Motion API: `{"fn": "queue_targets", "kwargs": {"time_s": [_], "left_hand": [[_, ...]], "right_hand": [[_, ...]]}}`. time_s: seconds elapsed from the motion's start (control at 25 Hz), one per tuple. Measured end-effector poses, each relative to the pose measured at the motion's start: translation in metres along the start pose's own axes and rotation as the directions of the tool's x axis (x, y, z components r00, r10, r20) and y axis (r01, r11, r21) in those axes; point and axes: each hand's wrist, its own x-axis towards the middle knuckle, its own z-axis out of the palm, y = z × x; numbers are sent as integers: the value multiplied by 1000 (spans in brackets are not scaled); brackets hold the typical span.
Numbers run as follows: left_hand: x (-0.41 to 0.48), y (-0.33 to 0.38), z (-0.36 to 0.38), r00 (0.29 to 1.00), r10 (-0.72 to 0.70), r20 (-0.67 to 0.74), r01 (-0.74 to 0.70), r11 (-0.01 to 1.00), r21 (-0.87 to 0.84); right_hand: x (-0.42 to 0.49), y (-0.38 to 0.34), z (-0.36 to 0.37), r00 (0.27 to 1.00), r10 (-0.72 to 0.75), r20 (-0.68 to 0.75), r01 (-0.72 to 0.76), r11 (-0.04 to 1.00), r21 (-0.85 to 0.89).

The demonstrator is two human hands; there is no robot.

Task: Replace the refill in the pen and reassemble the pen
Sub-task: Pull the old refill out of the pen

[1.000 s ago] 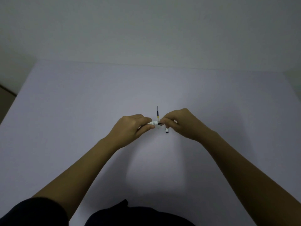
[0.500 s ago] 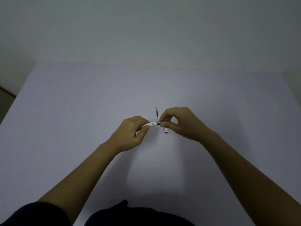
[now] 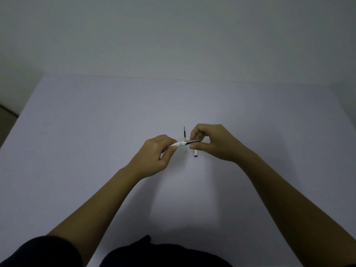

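A white pen barrel (image 3: 179,144) is held level above the table, and my left hand (image 3: 158,153) is closed around its left end. My right hand (image 3: 210,142) pinches the pen's metallic front section (image 3: 192,141), which sits against the barrel's right end. Behind the hands a thin dark refill (image 3: 184,132) lies on the table pointing away from me. A small white pen cap (image 3: 195,153) lies on the table just under my right hand, partly hidden by the fingers.
The pale table (image 3: 96,151) stretches wide around the hands and ends at a plain wall at the back. Its left edge drops off near a dark floor strip (image 3: 7,110). My dark sleeves show at the bottom.
My right hand has opened up a little and slid right, showing more of the metallic front section. The left hand tilted slightly. Refill and cap stayed put.
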Motion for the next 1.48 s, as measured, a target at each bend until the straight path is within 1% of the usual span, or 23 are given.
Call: {"fn": "queue_targets", "kwargs": {"time_s": [0.04,0.08,0.16,0.2,0.28,0.4,0.48,0.56,0.64,0.72,0.76,0.8,0.84,0.88,0.96,1.04,1.16,1.28,1.36,1.48], "left_hand": [[0,0,0,1000,0,-9,0,1000,-2],[0,0,-1,1000,2,-15,-2,1000,-2],[0,0,-2,1000,4,-14,-4,1000,4],[1,0,-2,1000,5,-9,-5,1000,9],[0,1,-1,1000,7,3,-7,1000,13],[0,3,0,1000,5,-10,-5,1000,-2],[1,4,-1,999,4,-34,-4,1000,-15],[2,5,-1,999,9,-35,-9,1000,-19],[2,4,-1,1000,17,-24,-17,1000,-12],[2,3,0,1000,22,-10,-22,1000,-2],[2,3,0,1000,21,-8,-21,1000,-3],[2,4,1,1000,19,-14,-20,1000,-10],[2,4,1,1000,18,-26,-18,1000,-20],[3,4,1,999,15,-40,-16,999,-30],[4,4,0,998,8,-65,-11,999,-44],[5,4,-1,997,10,-75,-14,999,-46],[5,2,-1,997,11,-76,-15,999,-49],[4,-1,3,996,-32,-85,25,996,-81],[2,-4,8,990,-103,-99,86,984,-157],[-1,-6,18,965,-242,-98,198,923,-329]], "right_hand": [[-1,1,1,1000,-11,-24,12,1000,16],[-2,0,1,999,8,-40,-7,1000,24],[0,-2,4,997,77,-23,-77,997,18],[1,-1,4,996,92,-9,-92,996,-13],[2,0,1,997,75,-7,-75,996,-50],[2,-2,-4,999,9,-46,-6,998,70],[1,-3,-4,998,-17,-60,24,994,103],[2,-5,-2,997,60,-47,-53,991,125],[3,-5,0,989,141,-35,-137,987,82],[4,-2,0,991,127,-53,-125,992,27],[4,-2,0,992,113,-63,-110,993,42],[4,-2,0,992,104,-67,-97,990,103],[3,-1,0,993,105,-62,-91,975,205],[1,0,0,992,118,-49,-95,938,334],[0,2,0,987,158,-31,-111,808,579],[-1,5,3,977,212,-37,-125,697,706],[-1,7,8,958,283,-46,-152,638,755],[1,8,11,927,373,-35,-161,480,862],[4,9,12,908,417,-41,-137,387,912],[8,8,16,895,438,-85,-78,341,937]]}}
